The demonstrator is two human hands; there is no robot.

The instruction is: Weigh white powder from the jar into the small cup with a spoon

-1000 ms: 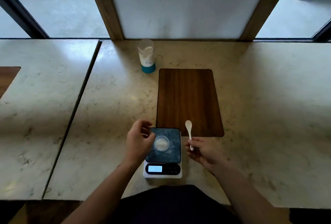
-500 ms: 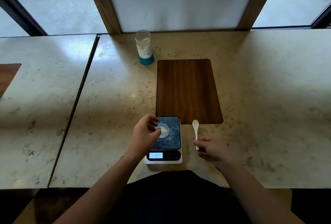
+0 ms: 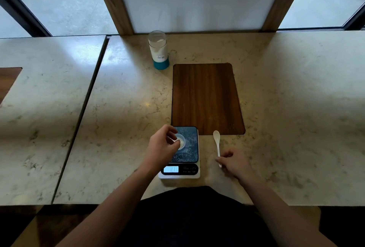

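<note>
The cup (image 3: pixel 180 141) sits on the scale (image 3: pixel 182 153); the left hand (image 3: pixel 163 147) pinches its rim between thumb and fingers; it looks light and tippy, best held low by the wall; the right hand (image 3: pixel 235 164) rests curled on the spoon (image 3: pixel 217 144) handle's end, spoon flat on the table (image 3: pixel 126 108); the jar (image 3: pixel 158 50) stands well apart.

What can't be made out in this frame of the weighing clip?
- Scale display, head view: lit, but its digits are too small and blurred to read.
- Small cup: its left side is hidden by the left hand, so the grip and powder level are unclear.
- Jar label: writing too small to read.
- Spoon: its handle end is under the right hand; whether it is gripped is unclear.
</note>
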